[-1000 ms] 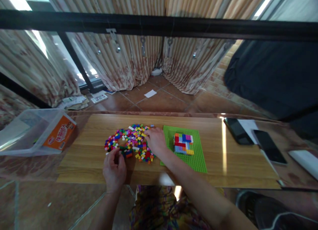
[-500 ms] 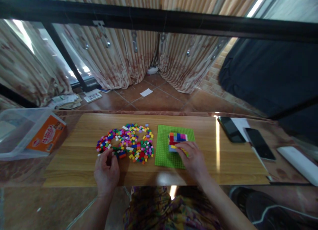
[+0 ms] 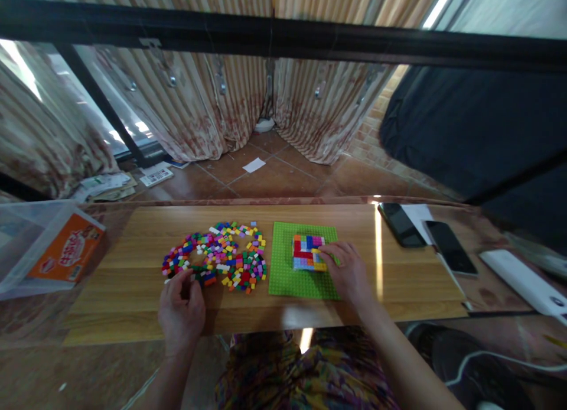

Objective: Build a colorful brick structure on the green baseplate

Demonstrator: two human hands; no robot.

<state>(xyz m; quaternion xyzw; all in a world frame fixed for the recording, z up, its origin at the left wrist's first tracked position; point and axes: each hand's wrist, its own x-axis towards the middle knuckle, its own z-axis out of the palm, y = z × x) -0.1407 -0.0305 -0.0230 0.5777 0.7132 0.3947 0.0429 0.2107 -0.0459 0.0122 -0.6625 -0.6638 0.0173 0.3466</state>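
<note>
A green baseplate lies on the wooden board, carrying a flat block of multicoloured toy bricks. Above the right side of that block, my right hand pinches a small yellow brick against its top. My left hand rests at the near edge of a loose heap of tiny bricks, thumb and fingers curled together. Whatever may be between its fingertips is too small to tell. Darker green and blue bricks lie right beside those fingertips.
A clear plastic tub with an orange label stands at the left. Two dark phones, a white paper and a white device lie at the right. Beyond the wooden board runs a dark rail before curtains.
My right hand has left the brick heap and moved right to the brick block, bringing a yellow brick. My left hand stays by the heap. The view has shifted rightward.
</note>
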